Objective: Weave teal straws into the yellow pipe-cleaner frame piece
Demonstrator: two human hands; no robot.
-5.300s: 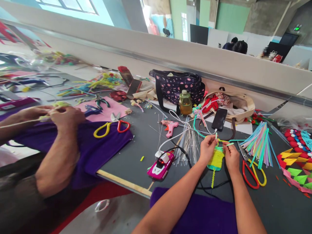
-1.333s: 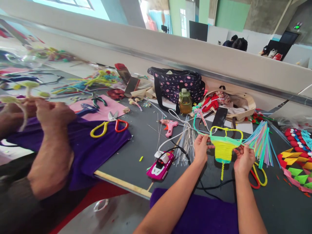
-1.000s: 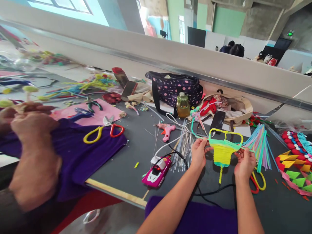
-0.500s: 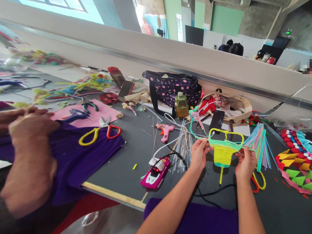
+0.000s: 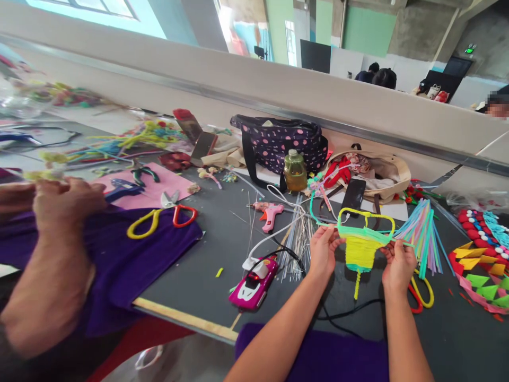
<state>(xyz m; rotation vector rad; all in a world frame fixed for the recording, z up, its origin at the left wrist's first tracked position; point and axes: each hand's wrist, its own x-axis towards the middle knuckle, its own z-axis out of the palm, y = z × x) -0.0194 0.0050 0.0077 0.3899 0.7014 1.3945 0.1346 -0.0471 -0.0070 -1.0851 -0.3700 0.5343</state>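
Both my hands hold up a woven pipe-cleaner piece [image 5: 360, 248], yellow in the middle with green and teal bands and a yellow looped top. My left hand [image 5: 324, 249] pinches its left edge. My right hand [image 5: 397, 262] pinches its right edge. A yellow stem hangs from its bottom over the dark table [image 5: 222, 249]. A teal pipe cleaner trails from the piece's left side toward the back.
A co-worker's hands [image 5: 59, 199] work on the left over purple cloth [image 5: 131, 249]. Around lie yellow-and-red scissors [image 5: 161, 217], a pink glue gun [image 5: 270, 214], a pink toy car [image 5: 254, 276], thin wires [image 5: 300, 239], a pipe-cleaner bundle [image 5: 421, 233], more scissors [image 5: 421, 289], a dotted bag [image 5: 282, 140], a bottle [image 5: 295, 171], a phone [image 5: 353, 195].
The woven piece went from bunched between my hands low on the table to spread flat and held up by both edges. The co-worker's hands shifted on the left.
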